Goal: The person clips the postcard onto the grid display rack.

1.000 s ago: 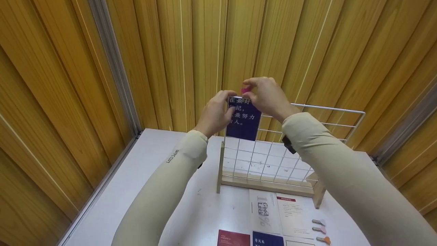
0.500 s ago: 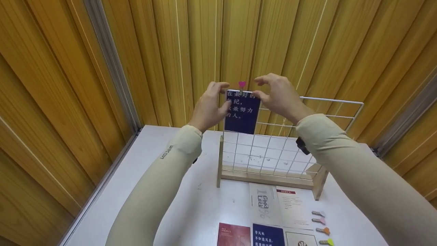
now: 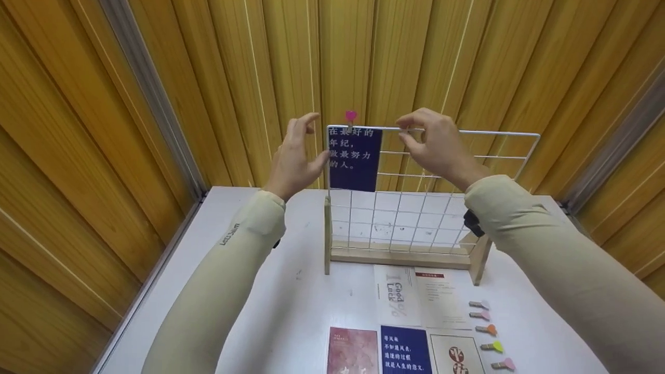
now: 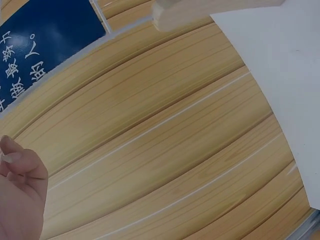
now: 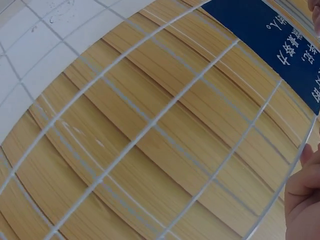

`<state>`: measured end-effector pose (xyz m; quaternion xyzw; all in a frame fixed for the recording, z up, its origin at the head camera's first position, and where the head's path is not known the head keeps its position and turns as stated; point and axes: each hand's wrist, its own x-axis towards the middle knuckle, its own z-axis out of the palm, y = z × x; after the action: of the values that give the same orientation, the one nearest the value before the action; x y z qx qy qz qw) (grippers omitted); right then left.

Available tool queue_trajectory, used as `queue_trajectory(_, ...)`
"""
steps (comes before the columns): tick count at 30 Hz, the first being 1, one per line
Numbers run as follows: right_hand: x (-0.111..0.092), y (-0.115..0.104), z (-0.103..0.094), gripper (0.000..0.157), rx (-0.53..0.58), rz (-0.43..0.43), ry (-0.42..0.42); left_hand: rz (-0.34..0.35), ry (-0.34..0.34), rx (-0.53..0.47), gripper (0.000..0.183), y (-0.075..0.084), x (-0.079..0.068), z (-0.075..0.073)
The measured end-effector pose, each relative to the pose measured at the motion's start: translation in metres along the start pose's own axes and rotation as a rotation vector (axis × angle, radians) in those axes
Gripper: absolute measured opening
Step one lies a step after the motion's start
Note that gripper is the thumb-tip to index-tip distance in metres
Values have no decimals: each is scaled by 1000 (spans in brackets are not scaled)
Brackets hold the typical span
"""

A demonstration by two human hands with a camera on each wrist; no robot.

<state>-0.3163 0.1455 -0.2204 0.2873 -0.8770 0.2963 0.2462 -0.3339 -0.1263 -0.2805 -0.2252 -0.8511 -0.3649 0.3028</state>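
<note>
A dark blue card (image 3: 354, 174) with white lettering hangs at the top left corner of a white wire grid (image 3: 410, 193). A clothespin with a pink heart (image 3: 351, 116) stands up from the top bar and clips the card there. My left hand (image 3: 297, 153) is just left of the card, fingers loosely bent and holding nothing; in the left wrist view the same hand (image 4: 22, 192) is partly cut off. To the right of the card my right hand (image 3: 434, 145) hovers by the top bar, thumb and fingers apart, with nothing between them.
The grid stands in a wooden base (image 3: 400, 256) on a white table (image 3: 249, 322). Several cards lie in front, among them a red card (image 3: 353, 348) and a blue card (image 3: 405, 350). Several heart clothespins (image 3: 488, 330) line up at their right. A wood-plank wall (image 3: 260, 62) rises behind.
My right hand has let go of the pink heart clothespin, now on the card and bar, and moved right. My left hand has come off the card and moved left. The view has shifted.
</note>
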Motion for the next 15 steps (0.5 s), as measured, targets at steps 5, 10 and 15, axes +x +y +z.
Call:
queue_trajectory(5,-7,-2,-1,21,-8,-45,35,-4,0,22,61,-7,-8,-9)
queue_trajectory(10,-8,-7,0,23,-10,-36,27,-23,-8,25,61,-10,-14,-15)
queue_trajectory(15,-9,-10,2,24,-10,-23,25,-28,-20,23,60,-10,-19,-19)
